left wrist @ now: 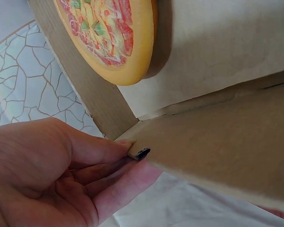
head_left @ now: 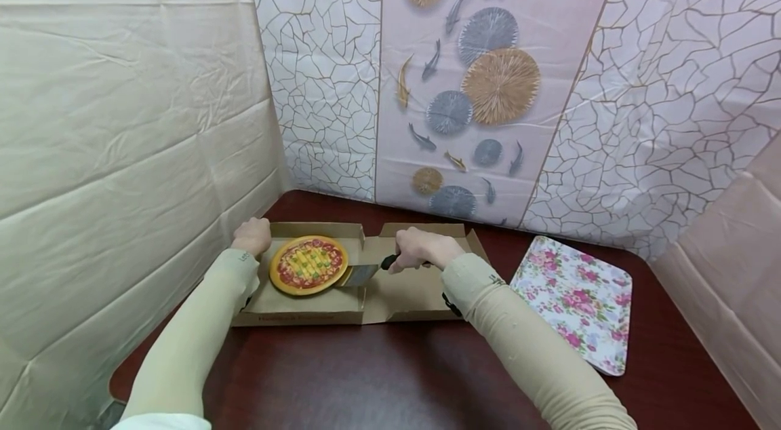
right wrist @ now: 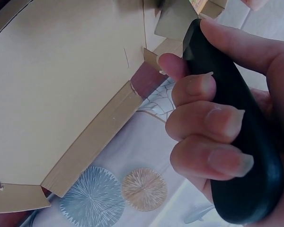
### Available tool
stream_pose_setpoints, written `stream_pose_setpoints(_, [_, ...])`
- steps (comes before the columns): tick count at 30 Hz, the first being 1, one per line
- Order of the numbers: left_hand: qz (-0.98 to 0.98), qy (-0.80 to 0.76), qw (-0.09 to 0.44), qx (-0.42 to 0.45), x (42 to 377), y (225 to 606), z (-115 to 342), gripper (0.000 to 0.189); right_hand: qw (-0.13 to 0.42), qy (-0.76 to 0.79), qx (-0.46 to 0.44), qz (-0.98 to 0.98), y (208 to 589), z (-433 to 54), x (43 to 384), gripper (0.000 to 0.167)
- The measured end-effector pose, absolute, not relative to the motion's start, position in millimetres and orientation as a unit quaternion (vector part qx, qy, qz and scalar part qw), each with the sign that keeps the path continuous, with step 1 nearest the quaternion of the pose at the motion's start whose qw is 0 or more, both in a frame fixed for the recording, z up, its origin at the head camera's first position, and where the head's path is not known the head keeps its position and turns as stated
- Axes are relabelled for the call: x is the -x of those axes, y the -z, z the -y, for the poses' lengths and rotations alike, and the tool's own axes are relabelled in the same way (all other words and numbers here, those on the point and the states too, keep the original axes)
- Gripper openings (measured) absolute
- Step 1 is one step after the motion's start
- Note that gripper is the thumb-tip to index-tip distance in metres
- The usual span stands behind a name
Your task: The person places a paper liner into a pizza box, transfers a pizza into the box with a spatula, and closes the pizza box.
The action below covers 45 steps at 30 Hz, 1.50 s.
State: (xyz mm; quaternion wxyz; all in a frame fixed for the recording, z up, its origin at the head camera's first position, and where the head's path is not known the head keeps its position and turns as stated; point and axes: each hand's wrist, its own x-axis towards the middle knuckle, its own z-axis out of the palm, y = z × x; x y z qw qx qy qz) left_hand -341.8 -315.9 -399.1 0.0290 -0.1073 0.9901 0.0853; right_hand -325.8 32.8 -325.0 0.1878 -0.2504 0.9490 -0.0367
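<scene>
A round toy-like pizza [head_left: 309,265] with a yellow crust lies in the left half of an opened cardboard pizza box [head_left: 399,291]. My left hand [head_left: 251,237] is at the box's far left corner; in the left wrist view its thumb and fingers pinch the cardboard wall [left wrist: 203,146]. My right hand [head_left: 424,248] grips a spatula by its black handle [right wrist: 248,189], fingers wrapped round it. The flat metal blade [head_left: 361,274] points left and meets the pizza's right edge. Whether the blade's tip lies under the crust cannot be told.
A floral tray [head_left: 576,301] lies on the dark red table [head_left: 342,376] to the right of the box. The box lid [head_left: 427,281] is folded open to the right. Fabric-covered walls stand behind and at both sides.
</scene>
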Motion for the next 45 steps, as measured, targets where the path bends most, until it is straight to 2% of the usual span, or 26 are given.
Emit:
stream_pose_setpoints(13, [-0.991, -0.079, 0.025, 0.105, 342.6, 399.6, 315.5, 0.029, 0.19, 0.022, 0.24, -0.952, 321.1, -40.6, 326.5, 0.029])
stream_pose_setpoints(22, [-0.99, -0.077, 0.029, 0.111, 341.2, 398.5, 311.9, 0.027, 0.191, 0.019, 0.24, -0.952, 323.5, -45.7, 327.4, 0.023])
stream_pose_setpoints(34, [-0.991, -0.077, 0.024, 0.109, 339.6, 400.3, 313.5, 0.029, 0.184, 0.046, 0.269, -0.944, 327.8, -53.8, 327.6, 0.04])
stream_pose_setpoints(40, [-0.99, -0.08, 0.021, 0.112, 339.2, 398.9, 313.6, 0.028, 0.188, 0.054, 0.273, -0.942, 330.3, -61.9, 329.4, 0.03])
stream_pose_setpoints(45, [-0.99, -0.084, 0.022, 0.11, 339.4, 400.0, 313.8, 0.028, 0.185, 0.061, 0.264, -0.945, 333.0, -70.7, 329.3, 0.028])
